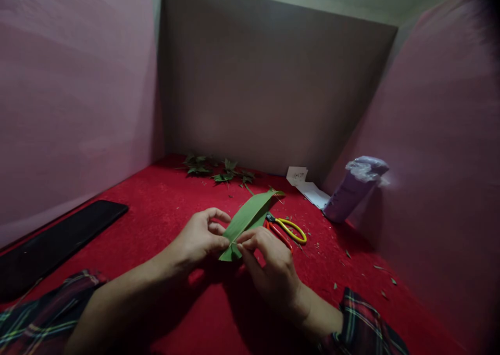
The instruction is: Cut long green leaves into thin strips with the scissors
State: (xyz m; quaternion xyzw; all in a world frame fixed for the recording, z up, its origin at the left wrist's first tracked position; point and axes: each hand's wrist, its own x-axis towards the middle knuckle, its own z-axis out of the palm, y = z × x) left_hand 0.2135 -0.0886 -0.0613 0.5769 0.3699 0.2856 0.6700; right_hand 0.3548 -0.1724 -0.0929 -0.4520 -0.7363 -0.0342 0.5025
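Observation:
A long green leaf slants away from me over the red cloth, its pointed tip at the far end. My left hand grips its near end from the left, thumb on top and fingers behind. From the right, my right hand pinches the leaf by the same near end, close to a narrow pale crossing strip. Just beyond that hand lie scissors with one yellow and one red handle, partly covered by the leaf and the hand.
Leafy sprigs lie at the back. White papers and a tilted purple package with clear plastic on top stand at the right. A black flat object lies at left. Leaf scraps are scattered at right. Pink side walls enclose the red cloth.

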